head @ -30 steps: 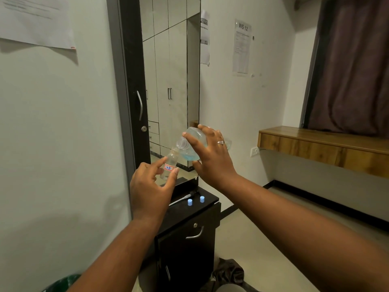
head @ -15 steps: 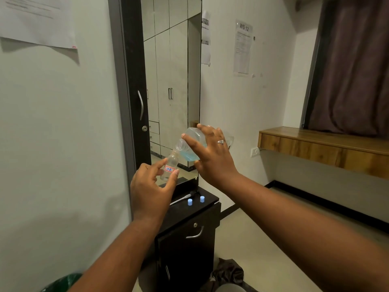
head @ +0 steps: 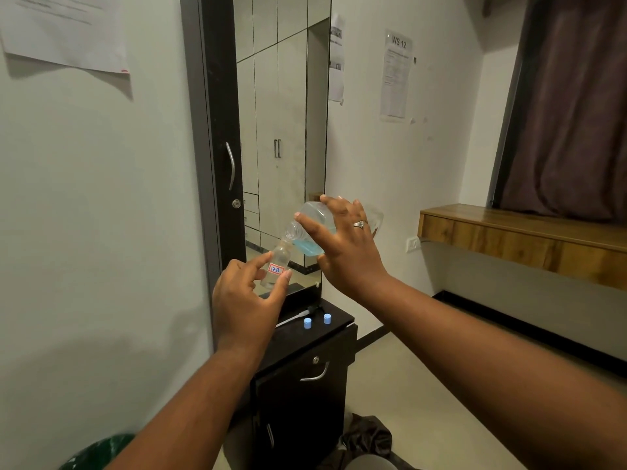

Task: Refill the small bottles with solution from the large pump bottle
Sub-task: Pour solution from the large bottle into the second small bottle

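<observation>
My left hand pinches a small clear bottle with a red-bordered label reading "17B", holding it upright in the air. My right hand grips the large clear bottle, tipped down to the left, its open threaded neck resting at the small bottle's mouth. Blue solution pools in the large bottle's lower side. The pump head with its white tube lies on the black cabinet, beside two small blue caps.
A tall mirror in a black frame stands behind the cabinet. A wooden shelf runs along the right wall under a dark curtain. A green bin sits at the lower left; a dark cloth lies on the floor.
Both hands and the bottles hold nearly the same pose; the large bottle stays tipped against the small bottle's mouth.
</observation>
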